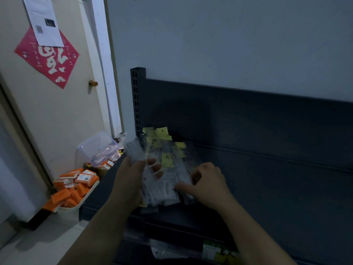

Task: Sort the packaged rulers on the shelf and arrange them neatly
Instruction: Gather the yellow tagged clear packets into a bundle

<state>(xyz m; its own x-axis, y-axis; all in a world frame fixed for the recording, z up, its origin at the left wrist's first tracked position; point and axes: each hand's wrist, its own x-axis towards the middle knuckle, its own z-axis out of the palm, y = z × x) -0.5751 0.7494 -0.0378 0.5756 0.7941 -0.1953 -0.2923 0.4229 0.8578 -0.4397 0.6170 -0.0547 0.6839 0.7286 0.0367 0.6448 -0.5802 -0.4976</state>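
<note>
Left hand (131, 175) grips packaged rulers (164, 180).

Shelf (267, 178) bare from 12 to 4 o'clock of the packaged rulers (166, 169), free reach there. Slotted upright post (138, 100) blocks at 11 o'clock, back panel (248, 115) closes 12. Left hand (131, 175) and right hand (208, 180) flank the pile at 9 and 3.

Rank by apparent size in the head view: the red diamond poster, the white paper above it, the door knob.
1. red diamond poster
2. white paper, clearly smaller, though its top is cut off
3. door knob, by far the smallest
</note>
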